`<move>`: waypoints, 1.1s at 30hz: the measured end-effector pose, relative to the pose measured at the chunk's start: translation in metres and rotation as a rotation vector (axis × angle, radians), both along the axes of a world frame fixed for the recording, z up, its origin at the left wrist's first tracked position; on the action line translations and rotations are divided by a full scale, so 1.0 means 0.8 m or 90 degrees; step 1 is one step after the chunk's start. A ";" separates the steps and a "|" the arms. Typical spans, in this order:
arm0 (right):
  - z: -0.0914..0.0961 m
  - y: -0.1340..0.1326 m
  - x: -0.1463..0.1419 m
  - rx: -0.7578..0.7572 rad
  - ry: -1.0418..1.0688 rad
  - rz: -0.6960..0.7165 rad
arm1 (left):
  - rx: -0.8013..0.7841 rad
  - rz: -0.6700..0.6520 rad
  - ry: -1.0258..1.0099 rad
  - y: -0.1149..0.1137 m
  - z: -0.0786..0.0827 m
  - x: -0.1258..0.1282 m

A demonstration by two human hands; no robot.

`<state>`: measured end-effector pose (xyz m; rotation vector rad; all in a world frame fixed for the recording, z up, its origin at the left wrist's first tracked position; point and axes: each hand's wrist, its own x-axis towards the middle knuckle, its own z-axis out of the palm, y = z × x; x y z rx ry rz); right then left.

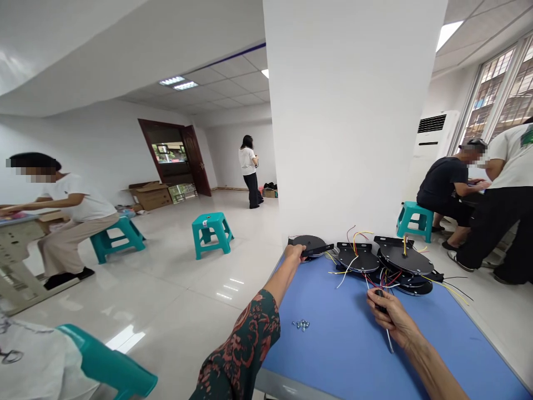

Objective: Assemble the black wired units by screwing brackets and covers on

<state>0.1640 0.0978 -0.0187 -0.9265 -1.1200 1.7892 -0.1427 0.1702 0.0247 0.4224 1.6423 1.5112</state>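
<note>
Black round plates (pixel 402 258) with bracket arms and trailing coloured wires, heaped on the blue bench (pixel 333 344); small silver screws (pixel 300 325) clustered in front of the plates; a steel-shafted screwdriver (pixel 388 339) just before them, tip down.

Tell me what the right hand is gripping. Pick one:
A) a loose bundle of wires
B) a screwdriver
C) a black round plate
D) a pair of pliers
B. The right hand is closed around the dark handle of a screwdriver, with its metal shaft sticking out below the fist, above the blue work mat.
</note>
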 end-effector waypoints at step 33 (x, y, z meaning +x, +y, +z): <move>0.022 -0.012 0.008 0.314 -0.433 -0.017 | 0.170 -0.104 -0.065 -0.243 0.029 0.034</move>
